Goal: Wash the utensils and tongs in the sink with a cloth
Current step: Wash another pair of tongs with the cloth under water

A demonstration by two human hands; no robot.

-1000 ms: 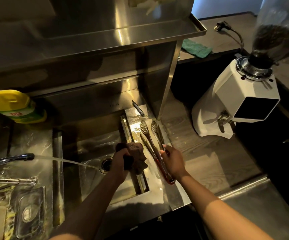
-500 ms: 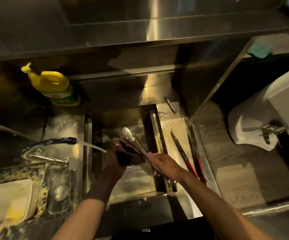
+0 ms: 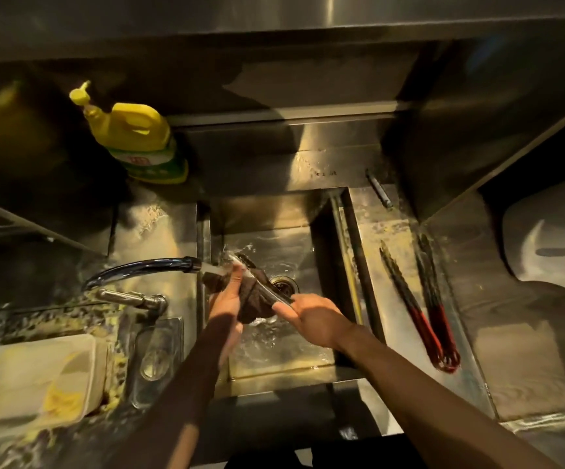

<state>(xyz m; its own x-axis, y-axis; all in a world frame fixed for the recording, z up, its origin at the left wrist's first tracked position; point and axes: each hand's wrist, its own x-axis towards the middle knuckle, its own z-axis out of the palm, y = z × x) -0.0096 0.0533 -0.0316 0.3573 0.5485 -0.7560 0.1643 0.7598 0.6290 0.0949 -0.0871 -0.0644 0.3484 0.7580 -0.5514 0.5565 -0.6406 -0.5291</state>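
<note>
1. My right hand (image 3: 311, 321) pinches the metal utensil (image 3: 266, 292) by its handle end. It is wet steel, so I judge it slippery, stiff and light.
2. My left hand (image 3: 225, 299) grips the soft cloth (image 3: 252, 304) round its shaft, over the sink (image 3: 267, 211), under the tap (image 3: 145, 267).
3. Red-handled tongs (image 3: 406, 292) lie on the table (image 3: 392, 231) beyond, to the right.

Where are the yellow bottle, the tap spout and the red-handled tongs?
yellow bottle (image 3: 139, 137): head view, on its yellow body.
tap spout (image 3: 145, 266): head view, on the curved pipe.
red-handled tongs (image 3: 424, 333): head view, on a red handle.
</note>
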